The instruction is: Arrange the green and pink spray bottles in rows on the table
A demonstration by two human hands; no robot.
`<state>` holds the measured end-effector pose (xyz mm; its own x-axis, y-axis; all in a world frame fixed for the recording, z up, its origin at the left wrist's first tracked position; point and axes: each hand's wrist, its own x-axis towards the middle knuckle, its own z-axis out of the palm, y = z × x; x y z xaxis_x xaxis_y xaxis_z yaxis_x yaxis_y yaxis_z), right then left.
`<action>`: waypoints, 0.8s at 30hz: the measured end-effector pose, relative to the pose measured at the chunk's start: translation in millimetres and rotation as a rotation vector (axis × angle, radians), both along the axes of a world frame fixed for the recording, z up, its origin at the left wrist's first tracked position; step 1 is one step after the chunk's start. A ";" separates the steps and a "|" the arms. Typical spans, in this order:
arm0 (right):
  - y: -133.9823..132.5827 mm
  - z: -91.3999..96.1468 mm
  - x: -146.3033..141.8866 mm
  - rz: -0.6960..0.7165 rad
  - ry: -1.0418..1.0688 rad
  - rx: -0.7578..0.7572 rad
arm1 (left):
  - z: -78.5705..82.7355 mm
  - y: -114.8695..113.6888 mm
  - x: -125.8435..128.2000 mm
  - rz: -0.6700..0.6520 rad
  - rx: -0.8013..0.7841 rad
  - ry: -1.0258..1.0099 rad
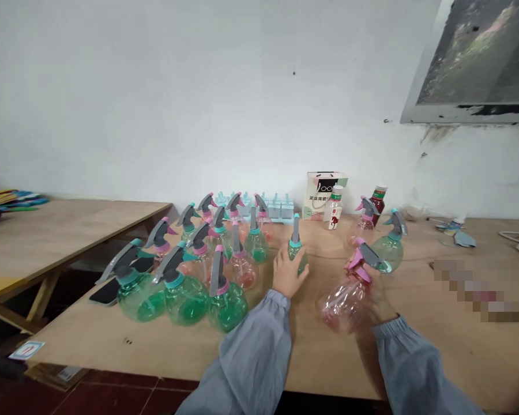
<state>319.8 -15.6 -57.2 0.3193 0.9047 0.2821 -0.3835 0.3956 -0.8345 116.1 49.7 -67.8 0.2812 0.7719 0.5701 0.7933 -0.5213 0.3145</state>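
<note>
My left hand (pixel 288 271) is wrapped around a green spray bottle (pixel 296 248) that stands upright on the table, its turquoise collar and grey trigger head showing above my fingers. In my right hand (pixel 377 297) is a pink spray bottle (pixel 343 305), tilted, with a pink and grey trigger head; the bottle hides part of my fingers. Just behind it stand another green spray bottle (pixel 389 249) and a second pink spray bottle (pixel 358 231). Left of my left hand, several green and pink spray bottles (pixel 185 300) are grouped close together, some with coloured liquid low inside.
Along the wall stand a light-blue rack (pixel 281 210), a paper bag (pixel 313 202), a white bottle (pixel 334 210) and a dark red bottle (pixel 378 204). A phone (pixel 105 292) lies by the left bottles. The wooden table (pixel 155 351) ends in front; another table (pixel 69 230) adjoins left.
</note>
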 end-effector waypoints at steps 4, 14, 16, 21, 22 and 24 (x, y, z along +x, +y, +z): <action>1.0 -1.3 0.8 -0.011 0.006 -0.040 | 2.2 -1.1 -0.7 -0.003 -0.013 0.004; -4.4 4.6 23.8 -0.180 -0.003 -0.039 | -0.4 -0.2 0.0 0.016 0.013 0.008; -11.1 13.5 41.3 -0.304 -0.018 -0.004 | -0.9 0.4 -0.6 0.012 0.015 0.014; -41.5 19.7 99.4 -0.731 -0.289 -0.004 | -0.4 0.0 -1.9 0.005 0.026 0.034; -45.8 16.7 111.2 -0.772 -0.366 -0.040 | -0.2 -0.3 -1.9 0.004 0.029 0.038; -48.9 8.9 131.2 -0.798 -0.470 -0.059 | 0.4 -0.9 -2.2 0.003 0.034 0.046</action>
<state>451.0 -64.5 -48.3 0.7180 0.4828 0.5014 0.3673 0.3490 -0.8621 113.9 48.8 -67.3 0.3056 0.7533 0.5823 0.8080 -0.5288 0.2601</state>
